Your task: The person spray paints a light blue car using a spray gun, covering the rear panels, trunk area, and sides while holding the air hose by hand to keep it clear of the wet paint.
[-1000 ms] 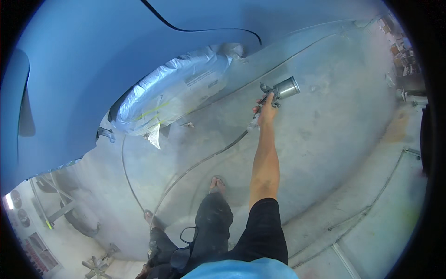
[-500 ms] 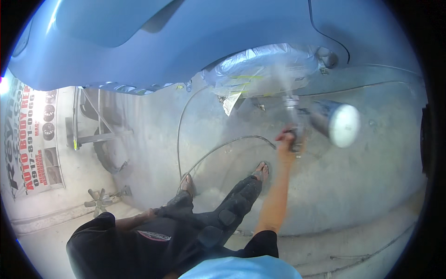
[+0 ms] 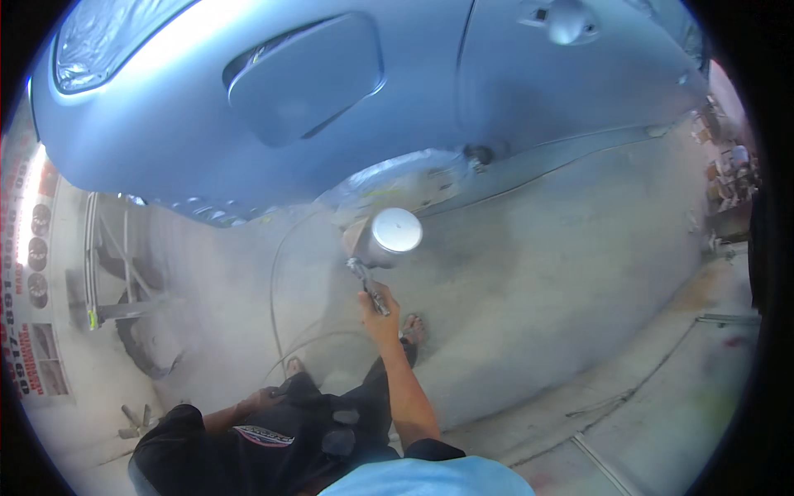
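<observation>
My right hand [image 3: 381,312] is wrapped round the handle of a spray gun [image 3: 364,279], out in front of me at the end of a stretched arm. The gun's cup, with a pale round lid [image 3: 397,230], is tilted toward me. Beyond it stands a blue-grey car body [image 3: 422,91]. The wheel below is wrapped in plastic sheeting [image 3: 405,178], partly hidden by the cup. A fuel flap [image 3: 306,83] shows on the panel above. My left hand [image 3: 266,398] lies low against my dark clothing, its fingers too unclear to read.
An air hose [image 3: 275,281] curves over the hazy concrete floor. To the left are a metal frame [image 3: 124,248], a tyre [image 3: 141,339] and a printed banner [image 3: 37,273]. Clutter [image 3: 728,174] stands at the far right. A door handle [image 3: 566,23] juts from the car.
The spray gun has swung leftward in view, and its cup now sits in front of the wrapped wheel. My view has shifted, showing more of the car's side. My left hand stays low.
</observation>
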`<action>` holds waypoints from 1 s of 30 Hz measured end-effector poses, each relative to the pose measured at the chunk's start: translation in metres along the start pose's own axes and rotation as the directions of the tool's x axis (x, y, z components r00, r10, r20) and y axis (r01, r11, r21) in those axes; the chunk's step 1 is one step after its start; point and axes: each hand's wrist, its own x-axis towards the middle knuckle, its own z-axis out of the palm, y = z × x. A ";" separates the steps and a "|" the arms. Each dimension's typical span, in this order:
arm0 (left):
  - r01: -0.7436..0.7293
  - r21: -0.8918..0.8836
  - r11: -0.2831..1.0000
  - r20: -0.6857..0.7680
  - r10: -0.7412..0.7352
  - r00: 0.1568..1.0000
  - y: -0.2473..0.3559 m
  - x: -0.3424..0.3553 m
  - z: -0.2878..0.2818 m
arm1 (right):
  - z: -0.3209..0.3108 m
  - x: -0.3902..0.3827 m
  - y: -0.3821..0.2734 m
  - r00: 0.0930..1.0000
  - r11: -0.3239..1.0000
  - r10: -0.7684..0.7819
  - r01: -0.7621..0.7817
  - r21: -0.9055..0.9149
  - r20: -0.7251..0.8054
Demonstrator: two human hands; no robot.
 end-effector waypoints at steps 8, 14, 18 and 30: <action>-0.541 0.196 0.818 -0.212 0.574 0.791 0.289 -0.015 -0.015 | -0.099 -0.020 -0.193 0.951 0.978 0.109 -0.051 0.201 -0.288; -0.827 -0.064 0.559 -0.023 0.827 0.561 0.397 0.021 -0.002 | -0.138 -0.016 -0.320 0.945 0.977 -0.034 0.100 0.188 -0.325; -0.714 0.197 0.672 -0.236 0.739 0.631 0.386 0.035 -0.031 | -0.193 0.009 -0.383 0.906 0.981 -0.143 0.183 0.062 -0.398; -0.249 -0.230 0.941 -0.245 0.192 0.950 0.297 0.073 -0.049 | -0.400 0.162 -0.327 0.641 0.910 -0.373 0.112 -0.399 -0.671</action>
